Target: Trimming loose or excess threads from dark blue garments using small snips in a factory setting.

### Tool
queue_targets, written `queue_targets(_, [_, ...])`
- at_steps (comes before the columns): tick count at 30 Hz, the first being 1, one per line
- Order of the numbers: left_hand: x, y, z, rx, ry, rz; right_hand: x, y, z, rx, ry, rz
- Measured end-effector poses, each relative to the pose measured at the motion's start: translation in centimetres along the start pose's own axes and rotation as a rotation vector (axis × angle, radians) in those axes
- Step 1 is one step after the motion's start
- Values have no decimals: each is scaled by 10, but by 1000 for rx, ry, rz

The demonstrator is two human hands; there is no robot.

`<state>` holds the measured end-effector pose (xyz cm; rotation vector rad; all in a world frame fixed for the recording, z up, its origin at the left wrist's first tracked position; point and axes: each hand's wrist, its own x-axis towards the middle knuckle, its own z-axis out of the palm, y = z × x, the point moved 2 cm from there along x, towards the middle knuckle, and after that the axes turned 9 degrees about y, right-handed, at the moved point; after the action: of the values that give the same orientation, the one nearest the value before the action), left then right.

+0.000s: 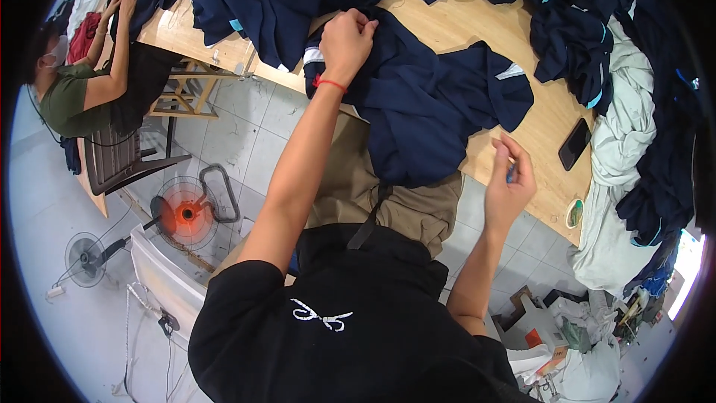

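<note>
A dark navy garment (425,97) lies spread over the near edge of the wooden table, part of it hanging down toward my lap. My left hand (347,43), with a red string at its wrist, is closed on the garment's upper left part, beside a white strip along its edge. Off the garment's lower right side, above the table's edge, is my right hand (512,173). Its fingers are curled around a small blue thing, mostly hidden in the palm, whose kind I cannot make out. A white tag-like patch (512,72) shows on the garment's right end.
Navy garments (261,0) are heaped along the table's far side and right. A black phone (575,145) and a small round roll (574,213) lie on the wooden table (533,157). Pale cloth (623,119) hangs at right. Fans (186,213) stand left; a co-worker (82,89) sits far left.
</note>
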<state>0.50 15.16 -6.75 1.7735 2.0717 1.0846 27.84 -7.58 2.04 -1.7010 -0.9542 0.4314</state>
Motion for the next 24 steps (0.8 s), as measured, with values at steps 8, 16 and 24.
queue_targets(8, [-49,-55,-134,-537,17,-240,-1,65,-82,-143,202,215])
queue_targets(16, [-88,-193,-223,-236,335,-264,14,34,-16,-59,54,187])
queue_targets(24, [-115,-18,-105,48,-103,257,24,39,57,-363,106,-344])
